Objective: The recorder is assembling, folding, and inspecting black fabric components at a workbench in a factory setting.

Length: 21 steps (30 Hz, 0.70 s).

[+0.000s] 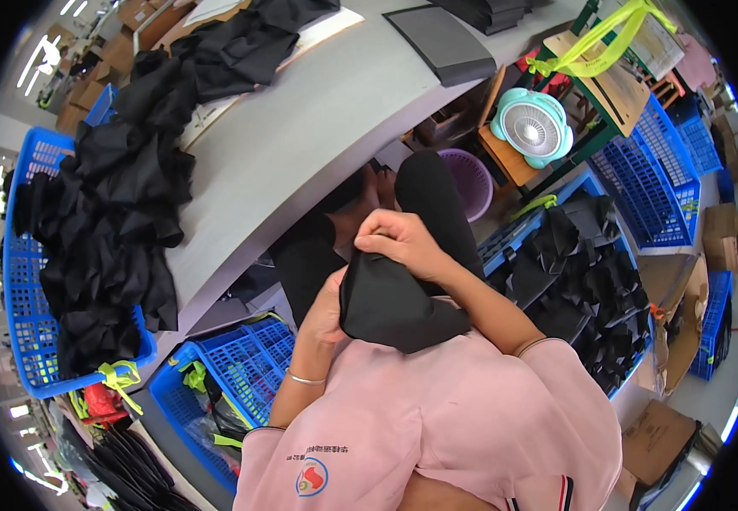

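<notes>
We hold a black fabric piece (pixel 403 307) in both hands, close in front of the pink shirt (pixel 437 400) and on the near side of the counter (pixel 258 166). Our left hand (pixel 326 307) grips its left edge, with the fingers partly hidden by the cloth. Our right hand (pixel 399 243) is closed on its far edge, thumb and fingers pinched together.

On the left, a heap of black cloth (pixel 117 196) runs from the counter into a blue basket (pixel 14 281). A flat dark panel (pixel 441 44) lies at the counter's far right. To our right, we see a blue crate (pixel 589 184) filled with more black pieces (pixel 569 289). Beyond it, a turquoise fan (pixel 532 128) sits on a wooden seat (pixel 509 163), near a purple tub (pixel 478 183).
</notes>
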Tool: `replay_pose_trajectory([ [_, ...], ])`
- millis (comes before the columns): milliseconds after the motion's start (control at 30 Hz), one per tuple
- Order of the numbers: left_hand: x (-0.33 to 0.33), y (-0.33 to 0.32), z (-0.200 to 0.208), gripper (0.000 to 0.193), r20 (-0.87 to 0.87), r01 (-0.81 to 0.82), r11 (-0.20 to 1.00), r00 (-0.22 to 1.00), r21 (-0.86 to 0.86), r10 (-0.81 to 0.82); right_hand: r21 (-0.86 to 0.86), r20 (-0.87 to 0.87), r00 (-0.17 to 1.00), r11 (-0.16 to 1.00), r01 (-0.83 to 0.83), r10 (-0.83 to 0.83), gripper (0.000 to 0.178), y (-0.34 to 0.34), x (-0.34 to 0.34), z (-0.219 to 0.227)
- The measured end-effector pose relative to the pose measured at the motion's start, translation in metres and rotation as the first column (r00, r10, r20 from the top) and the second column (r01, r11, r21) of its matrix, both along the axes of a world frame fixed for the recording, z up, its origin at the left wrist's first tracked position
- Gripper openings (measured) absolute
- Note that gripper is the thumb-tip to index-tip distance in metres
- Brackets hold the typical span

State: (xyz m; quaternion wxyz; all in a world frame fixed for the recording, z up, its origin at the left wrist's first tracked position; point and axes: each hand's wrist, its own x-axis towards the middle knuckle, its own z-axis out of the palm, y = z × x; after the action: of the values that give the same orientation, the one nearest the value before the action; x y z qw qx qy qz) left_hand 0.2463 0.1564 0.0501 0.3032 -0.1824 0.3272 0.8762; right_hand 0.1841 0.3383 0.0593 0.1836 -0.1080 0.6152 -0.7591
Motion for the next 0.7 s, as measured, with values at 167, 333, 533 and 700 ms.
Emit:
replay_pose_trajectory([
  [167, 0.010, 0.009, -0.012, 0.034, -0.046, 0.260, 0.962, 0.965, 0.079, -0.257, -0.057, -0.015, 0.996, 0.995, -0.087, 0.087, 0.016, -0.019, 0.009, -0.045],
  [333, 0.025, 0.007, -0.028, 0.036, -0.131, 0.380, 0.925, 0.918, 0.019, -0.374, 0.096, -0.080, 0.974, 0.974, -0.206, 0.214, 0.020, -0.033, 0.022, -0.029],
  [533, 0.047, 0.004, -0.045, 0.038, -0.253, 0.476, 0.877, 0.843, -0.062, -0.475, 0.150, -0.118, 0.985, 0.983, -0.107, 0.125, 0.020, -0.024, 0.034, -0.055],
  [700, 0.053, 0.000, -0.061, 0.040, -0.351, 0.516, 0.847, 0.775, -0.130, -0.526, 0.237, -0.134, 0.979, 0.964, -0.121, 0.155, 0.019, -0.024, 0.040, -0.053],
])
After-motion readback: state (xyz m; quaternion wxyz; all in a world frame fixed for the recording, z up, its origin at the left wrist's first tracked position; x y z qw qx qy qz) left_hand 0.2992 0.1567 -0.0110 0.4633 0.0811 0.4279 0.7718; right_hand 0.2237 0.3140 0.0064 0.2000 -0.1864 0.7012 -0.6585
